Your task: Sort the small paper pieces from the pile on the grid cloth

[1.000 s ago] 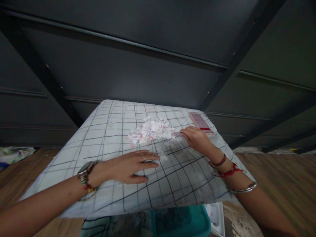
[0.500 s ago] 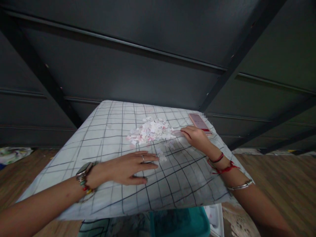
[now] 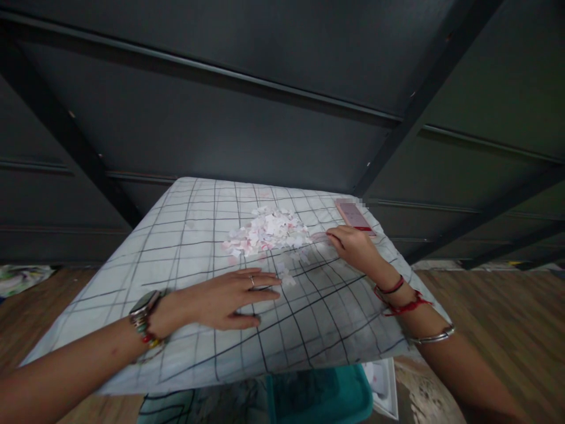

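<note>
A heap of small torn-looking white paper scraps [image 3: 269,231], some with pink marks, lies in the middle of the checked cloth. My left hand [image 3: 229,299] rests palm down in front of the heap, fingers spread and holding nothing. Its fingertips are beside a few stray scraps [image 3: 288,277]. To the right of the heap, my right hand [image 3: 351,246] has its fingers pinched together. A pale, thin, see-through piece [image 3: 318,237] shows at those fingertips, too faint to name. Just behind the right hand lies a pink-edged phone [image 3: 354,217].
The white checked cloth [image 3: 176,247] covers the table, which stands against a dark metal wall [image 3: 247,129]. Below the near edge are a teal plastic tub [image 3: 320,394] and a white tray [image 3: 385,386]. Cloth or packaging [image 3: 24,280] lies on the wooden floor at left.
My right hand has shifted slightly rightward from the heap, still pinched. The left hand keeps its place on the cloth. The whole view has moved a little.
</note>
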`<action>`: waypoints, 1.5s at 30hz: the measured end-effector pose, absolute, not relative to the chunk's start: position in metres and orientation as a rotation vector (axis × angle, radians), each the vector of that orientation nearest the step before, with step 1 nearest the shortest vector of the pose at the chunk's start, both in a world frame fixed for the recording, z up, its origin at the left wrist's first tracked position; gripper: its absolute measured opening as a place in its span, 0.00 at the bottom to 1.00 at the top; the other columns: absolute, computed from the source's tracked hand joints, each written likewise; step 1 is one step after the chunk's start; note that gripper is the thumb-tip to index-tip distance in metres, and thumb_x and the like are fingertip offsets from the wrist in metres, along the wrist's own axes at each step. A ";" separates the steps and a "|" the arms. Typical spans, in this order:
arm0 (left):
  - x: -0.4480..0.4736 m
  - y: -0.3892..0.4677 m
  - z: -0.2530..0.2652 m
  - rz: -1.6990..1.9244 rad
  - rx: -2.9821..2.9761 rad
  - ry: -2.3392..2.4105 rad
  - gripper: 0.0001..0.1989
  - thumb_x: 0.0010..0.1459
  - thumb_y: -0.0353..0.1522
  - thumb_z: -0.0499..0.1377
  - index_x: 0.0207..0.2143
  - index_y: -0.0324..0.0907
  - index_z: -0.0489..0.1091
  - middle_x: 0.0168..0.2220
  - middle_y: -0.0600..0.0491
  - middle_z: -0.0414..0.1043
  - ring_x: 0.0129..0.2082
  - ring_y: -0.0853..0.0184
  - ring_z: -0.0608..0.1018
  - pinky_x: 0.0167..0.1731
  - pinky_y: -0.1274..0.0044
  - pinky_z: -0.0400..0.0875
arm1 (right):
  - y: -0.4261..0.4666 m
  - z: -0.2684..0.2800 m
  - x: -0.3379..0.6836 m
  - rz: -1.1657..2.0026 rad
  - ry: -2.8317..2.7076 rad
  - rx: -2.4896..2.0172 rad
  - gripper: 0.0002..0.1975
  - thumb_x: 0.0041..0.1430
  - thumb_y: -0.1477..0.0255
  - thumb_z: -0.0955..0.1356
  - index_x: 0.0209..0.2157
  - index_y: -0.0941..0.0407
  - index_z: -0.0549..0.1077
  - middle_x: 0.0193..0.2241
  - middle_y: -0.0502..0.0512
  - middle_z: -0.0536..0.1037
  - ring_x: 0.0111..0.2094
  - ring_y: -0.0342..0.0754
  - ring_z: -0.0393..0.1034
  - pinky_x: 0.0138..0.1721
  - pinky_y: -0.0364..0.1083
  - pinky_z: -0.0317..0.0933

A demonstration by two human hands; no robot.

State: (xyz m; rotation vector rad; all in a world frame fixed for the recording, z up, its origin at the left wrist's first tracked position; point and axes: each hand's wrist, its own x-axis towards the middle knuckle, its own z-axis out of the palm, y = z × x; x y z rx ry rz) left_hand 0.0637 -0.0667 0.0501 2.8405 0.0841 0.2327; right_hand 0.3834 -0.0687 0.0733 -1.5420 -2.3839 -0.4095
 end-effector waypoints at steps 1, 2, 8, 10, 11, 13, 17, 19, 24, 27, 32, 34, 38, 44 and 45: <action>0.064 -0.067 0.050 0.240 2.839 0.081 0.26 0.58 0.38 0.54 0.57 0.44 0.52 0.59 0.46 0.51 0.58 0.59 0.57 0.57 0.66 0.51 | -0.069 0.073 0.381 -0.398 -2.396 -1.534 0.11 0.58 0.76 0.59 0.34 0.60 0.72 0.30 0.58 0.75 0.35 0.48 0.68 0.36 0.45 0.60; 0.064 -0.067 0.050 0.249 2.836 0.076 0.26 0.58 0.38 0.54 0.57 0.44 0.52 0.59 0.46 0.51 0.58 0.59 0.57 0.57 0.66 0.51 | -0.068 0.073 0.380 -0.392 -2.408 -1.535 0.11 0.58 0.77 0.59 0.34 0.60 0.72 0.30 0.58 0.75 0.35 0.48 0.68 0.36 0.44 0.60; 0.064 -0.066 0.049 0.239 2.839 0.075 0.26 0.58 0.37 0.53 0.57 0.43 0.52 0.59 0.46 0.51 0.58 0.59 0.57 0.57 0.65 0.51 | -0.063 0.072 0.381 -0.464 -2.376 -1.653 0.12 0.58 0.76 0.59 0.33 0.60 0.72 0.30 0.59 0.75 0.34 0.48 0.68 0.36 0.44 0.58; 0.064 -0.066 0.049 0.243 2.839 0.076 0.26 0.58 0.38 0.53 0.57 0.43 0.52 0.59 0.46 0.51 0.58 0.59 0.57 0.57 0.65 0.51 | -0.060 0.071 0.384 -0.475 -2.348 -1.701 0.12 0.58 0.75 0.59 0.34 0.60 0.73 0.31 0.59 0.75 0.35 0.48 0.68 0.36 0.43 0.58; 0.064 -0.067 0.049 0.240 2.839 0.076 0.26 0.58 0.38 0.53 0.57 0.43 0.52 0.59 0.46 0.51 0.58 0.59 0.57 0.57 0.66 0.51 | -0.059 0.071 0.386 -0.472 -2.339 -1.725 0.12 0.58 0.75 0.59 0.34 0.60 0.72 0.31 0.59 0.75 0.35 0.48 0.68 0.36 0.43 0.58; 0.064 -0.067 0.050 0.228 2.837 0.076 0.26 0.58 0.38 0.54 0.57 0.43 0.52 0.59 0.46 0.51 0.58 0.59 0.56 0.57 0.66 0.51 | -0.057 0.070 0.389 -0.454 -2.322 -1.765 0.12 0.58 0.75 0.59 0.34 0.60 0.72 0.32 0.59 0.76 0.35 0.48 0.69 0.35 0.43 0.58; 0.064 -0.068 0.053 0.224 2.833 0.088 0.25 0.58 0.38 0.54 0.57 0.43 0.53 0.59 0.46 0.52 0.58 0.60 0.56 0.57 0.66 0.51 | -0.056 0.069 0.389 -0.388 -2.325 -1.740 0.11 0.58 0.75 0.59 0.34 0.60 0.73 0.31 0.58 0.76 0.35 0.47 0.69 0.36 0.43 0.59; 0.064 -0.068 0.054 0.235 2.832 0.090 0.25 0.58 0.38 0.54 0.56 0.44 0.53 0.59 0.46 0.52 0.58 0.60 0.56 0.57 0.66 0.51 | -0.058 0.069 0.387 -0.359 -2.335 -1.682 0.11 0.57 0.76 0.59 0.34 0.60 0.73 0.31 0.58 0.76 0.34 0.47 0.69 0.36 0.43 0.59; 0.064 -0.069 0.054 0.222 2.823 0.097 0.25 0.58 0.37 0.54 0.56 0.44 0.53 0.59 0.46 0.52 0.58 0.60 0.56 0.58 0.66 0.50 | -0.068 0.073 0.379 -0.340 -2.339 -1.590 0.11 0.57 0.77 0.59 0.33 0.60 0.73 0.30 0.57 0.76 0.33 0.47 0.69 0.36 0.44 0.60; 0.064 -0.069 0.054 0.260 2.796 0.097 0.25 0.57 0.37 0.55 0.56 0.44 0.54 0.58 0.47 0.53 0.58 0.60 0.57 0.58 0.67 0.50 | -0.072 0.075 0.377 -0.332 -2.353 -1.587 0.11 0.57 0.77 0.59 0.32 0.59 0.73 0.29 0.57 0.75 0.32 0.46 0.68 0.35 0.44 0.60; 0.064 -0.068 0.054 0.241 2.807 0.093 0.25 0.57 0.37 0.54 0.56 0.44 0.54 0.59 0.47 0.52 0.58 0.60 0.57 0.57 0.66 0.50 | -0.069 0.074 0.378 -0.344 -2.340 -1.619 0.11 0.58 0.77 0.59 0.33 0.60 0.72 0.29 0.58 0.75 0.33 0.47 0.68 0.36 0.44 0.60; 0.064 -0.068 0.054 0.217 2.829 0.093 0.25 0.58 0.37 0.54 0.57 0.44 0.53 0.59 0.46 0.52 0.58 0.59 0.57 0.57 0.66 0.50 | -0.066 0.073 0.379 -0.324 -2.357 -1.611 0.11 0.58 0.77 0.59 0.33 0.60 0.72 0.30 0.58 0.75 0.34 0.47 0.69 0.36 0.44 0.60; 0.064 -0.068 0.054 0.187 2.848 0.095 0.25 0.58 0.37 0.53 0.57 0.43 0.52 0.59 0.46 0.51 0.58 0.59 0.56 0.57 0.66 0.51 | -0.065 0.072 0.381 -0.282 -2.404 -1.538 0.11 0.58 0.77 0.60 0.34 0.60 0.73 0.30 0.58 0.76 0.34 0.47 0.69 0.36 0.44 0.61; 0.064 -0.069 0.054 0.258 2.799 0.092 0.25 0.57 0.37 0.54 0.56 0.44 0.53 0.59 0.47 0.52 0.58 0.60 0.57 0.57 0.67 0.51 | -0.071 0.076 0.380 -0.234 -2.491 -1.476 0.10 0.57 0.77 0.60 0.34 0.58 0.73 0.31 0.56 0.76 0.34 0.46 0.69 0.35 0.43 0.60; 0.064 -0.069 0.054 0.254 2.797 0.092 0.25 0.57 0.37 0.55 0.56 0.44 0.53 0.59 0.47 0.52 0.58 0.60 0.57 0.58 0.67 0.50 | -0.072 0.077 0.380 -0.233 -2.501 -1.479 0.10 0.57 0.77 0.60 0.34 0.58 0.73 0.31 0.56 0.76 0.34 0.46 0.69 0.35 0.43 0.60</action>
